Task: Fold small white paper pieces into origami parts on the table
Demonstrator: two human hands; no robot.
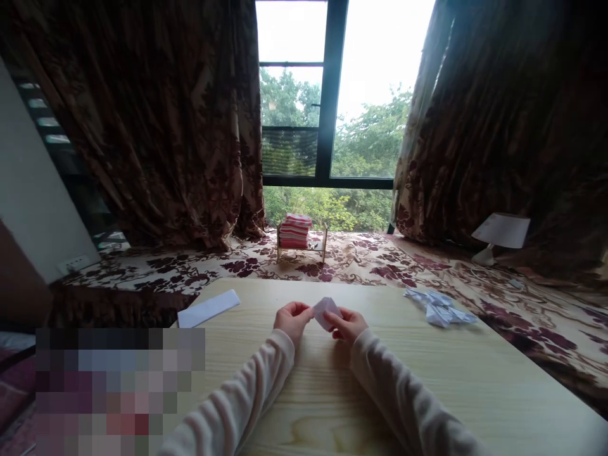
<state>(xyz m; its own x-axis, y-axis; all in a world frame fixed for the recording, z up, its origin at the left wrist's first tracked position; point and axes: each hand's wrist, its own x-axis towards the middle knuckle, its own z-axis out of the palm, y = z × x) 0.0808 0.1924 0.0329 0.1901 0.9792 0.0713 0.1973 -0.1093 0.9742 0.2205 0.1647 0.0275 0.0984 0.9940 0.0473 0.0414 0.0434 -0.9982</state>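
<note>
A small piece of folded white paper (325, 313) is held up between my two hands, above the middle of the light wooden table (304, 392). My left hand (291, 318) pinches its left edge with thumb and forefinger. On the other side, my right hand (348, 323) grips the paper, its thumb lying across the front face. Several folded white paper pieces (441, 308) lie in a loose pile at the table's right. A flat white paper strip (209, 308) rests near the far left corner.
Behind the table, a flowered cloth (370, 259) covers a ledge. On it stand a small rack (325, 244) with stacked pink and white striped cloths (295, 232) and, at the right, a white lamp (502, 230). Dark curtains flank the window. A blurred patch covers the lower left.
</note>
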